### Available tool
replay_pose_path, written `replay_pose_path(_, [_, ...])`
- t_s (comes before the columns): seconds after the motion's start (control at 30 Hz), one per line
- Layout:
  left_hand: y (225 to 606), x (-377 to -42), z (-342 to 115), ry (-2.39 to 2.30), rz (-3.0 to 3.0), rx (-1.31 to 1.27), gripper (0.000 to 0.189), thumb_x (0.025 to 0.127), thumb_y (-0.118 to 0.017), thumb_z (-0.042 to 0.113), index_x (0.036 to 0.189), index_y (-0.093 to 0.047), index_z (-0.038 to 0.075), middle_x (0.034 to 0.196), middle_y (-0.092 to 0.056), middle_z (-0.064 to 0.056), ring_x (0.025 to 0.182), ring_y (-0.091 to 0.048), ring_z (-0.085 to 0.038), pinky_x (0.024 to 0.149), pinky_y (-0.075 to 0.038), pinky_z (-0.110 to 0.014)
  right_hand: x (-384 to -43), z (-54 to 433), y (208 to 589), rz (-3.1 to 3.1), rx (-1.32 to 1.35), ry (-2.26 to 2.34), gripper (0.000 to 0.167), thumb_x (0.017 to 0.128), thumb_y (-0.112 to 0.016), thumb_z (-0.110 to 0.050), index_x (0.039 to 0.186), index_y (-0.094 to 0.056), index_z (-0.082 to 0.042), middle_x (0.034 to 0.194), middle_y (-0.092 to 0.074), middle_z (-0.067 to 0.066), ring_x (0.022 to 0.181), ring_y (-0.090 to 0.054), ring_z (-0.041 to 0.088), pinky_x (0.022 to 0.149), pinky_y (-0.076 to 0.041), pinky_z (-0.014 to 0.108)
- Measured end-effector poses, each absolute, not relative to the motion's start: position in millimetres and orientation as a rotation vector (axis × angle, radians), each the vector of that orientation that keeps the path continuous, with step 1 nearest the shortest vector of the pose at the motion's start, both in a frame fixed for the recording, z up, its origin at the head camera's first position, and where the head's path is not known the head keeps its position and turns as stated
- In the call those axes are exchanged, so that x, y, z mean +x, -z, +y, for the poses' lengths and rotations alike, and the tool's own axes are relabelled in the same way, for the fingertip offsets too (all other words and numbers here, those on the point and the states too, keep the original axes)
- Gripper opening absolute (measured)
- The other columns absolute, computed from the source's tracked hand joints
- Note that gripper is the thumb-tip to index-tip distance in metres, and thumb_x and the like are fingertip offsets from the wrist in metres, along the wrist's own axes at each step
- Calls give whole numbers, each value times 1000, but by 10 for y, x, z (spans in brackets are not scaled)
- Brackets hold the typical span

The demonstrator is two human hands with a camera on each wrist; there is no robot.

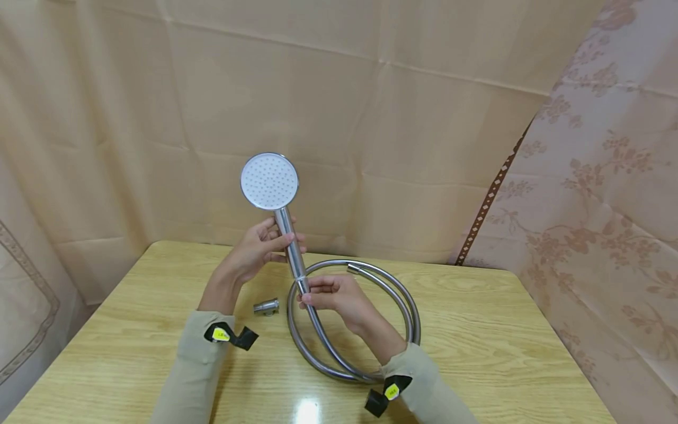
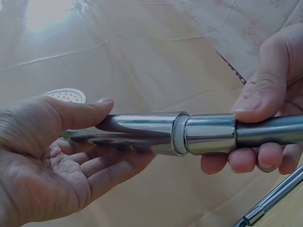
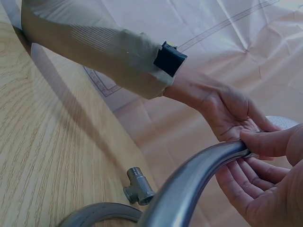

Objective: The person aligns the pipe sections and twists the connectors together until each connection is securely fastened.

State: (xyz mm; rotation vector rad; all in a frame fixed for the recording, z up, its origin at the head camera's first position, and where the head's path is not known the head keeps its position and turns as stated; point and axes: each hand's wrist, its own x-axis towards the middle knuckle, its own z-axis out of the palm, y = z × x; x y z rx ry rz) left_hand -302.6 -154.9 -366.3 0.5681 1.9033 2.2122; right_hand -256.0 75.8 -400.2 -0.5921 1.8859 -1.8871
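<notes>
Left hand [image 1: 255, 248] holds shower head [image 1: 269, 181] over far side of table [image 1: 477, 330]; right hand [image 1: 340, 299] pinches hose [image 3: 180, 187] beside collar [image 2: 210, 135] at near end of handle [image 1: 295, 257]. Joining apparently in hand; pale ring [image 2: 179, 135] suggests collar needs turning tight.

A small, silvery, T-shaped metal fitting [image 1: 266, 307] lies on the left part of the yellow-brown, wood-grained surface [image 1: 487, 335]. At the far side hangs a creased, plain beige cloth [image 1: 318, 106]. On the right hangs a pale pinkish cloth [image 1: 604, 176] printed with brownish flowers, and a dark brown strip with light diamonds [image 1: 489, 200] slants between the two. A whitish cloth [image 1: 23, 306] with a greyish-brown patterned band [image 1: 28, 261] hangs far left.
</notes>
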Motion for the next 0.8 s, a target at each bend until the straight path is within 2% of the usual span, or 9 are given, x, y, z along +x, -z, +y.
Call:
replay_pose_path(0.1, [3673,-3033,-1566,-2197,1896,575,48,106,-53,8,149,-33,-1,106,-77,2,95,-76,-16,83,-60,-39,-2566,760,4006,1877,-589,1863,39,94,-67,0,127,-58,19,105,-76,22,94,-75,24,85,-61,30])
replay_pose_path(0.17, [3683,-3039,-1580,-2184,1894,578,43,106,-52,8,145,-37,-1,103,-77,5,95,-76,-16,84,-60,-39,-2573,762,4010,1862,-577,1850,38,95,-66,1,128,-57,18,109,-74,26,94,-75,22,85,-61,30])
replay_pose_path(0.23, [3698,-3044,-1593,-2167,1895,577,35,106,-51,7,139,-41,1,101,-77,7,96,-76,-15,85,-59,-38,-2581,762,4015,1841,-559,1838,38,96,-64,2,130,-57,18,106,-76,21,92,-75,18,84,-61,29])
replay_pose_path(0.4, [3737,-3052,-1623,-2123,1896,589,21,106,-50,6,127,-50,6,101,-77,8,98,-75,-13,87,-57,-39,-2589,757,4027,1793,-529,1827,39,96,-62,3,131,-54,19,95,-78,-1,87,-74,9,83,-60,26])
replay_pose_path(0.67, [3758,-3048,-1675,-2041,1891,678,18,104,-55,5,122,-54,8,104,-78,0,101,-74,-18,90,-58,-45,-2583,757,4030,1765,-543,1798,36,98,-60,1,129,-55,18,102,-78,5,87,-73,8,85,-59,28])
replay_pose_path(0.8, [3771,-3051,-1702,-2021,1894,679,15,103,-56,7,119,-55,8,103,-78,0,101,-74,-18,89,-59,-45,-2610,761,4045,1725,-573,1772,36,100,-58,0,131,-54,18,101,-77,2,90,-72,8,86,-59,27])
